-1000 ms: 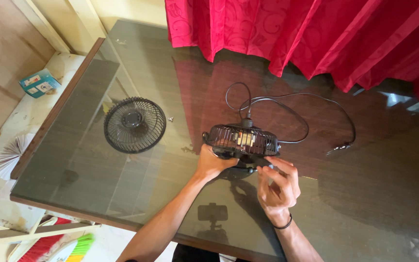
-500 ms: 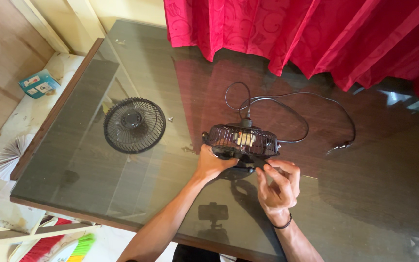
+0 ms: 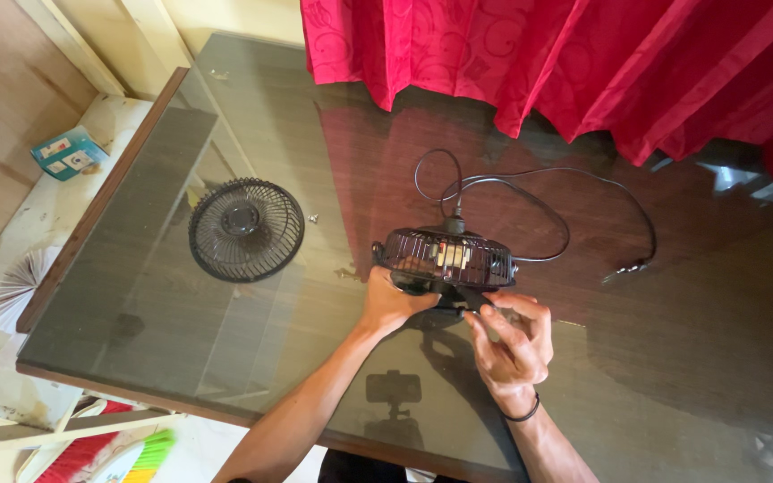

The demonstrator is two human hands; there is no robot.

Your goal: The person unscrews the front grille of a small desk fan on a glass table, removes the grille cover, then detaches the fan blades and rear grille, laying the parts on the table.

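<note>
A round black wire fan grille (image 3: 245, 230) lies flat on the dark glass-topped table (image 3: 673, 358), with a small screw (image 3: 314, 217) just beside it. A red patterned curtain (image 3: 583, 63) hangs behind. At the left are a small blue box (image 3: 68, 152) and perhaps folded white paper (image 3: 18, 286).

The black fan (image 3: 445, 260), front guard off, stands on edge on the glass-topped bench (image 3: 673, 376), its wire cage facing the viewer, its black cord (image 3: 547, 192) looping behind towards the curtain.
</note>
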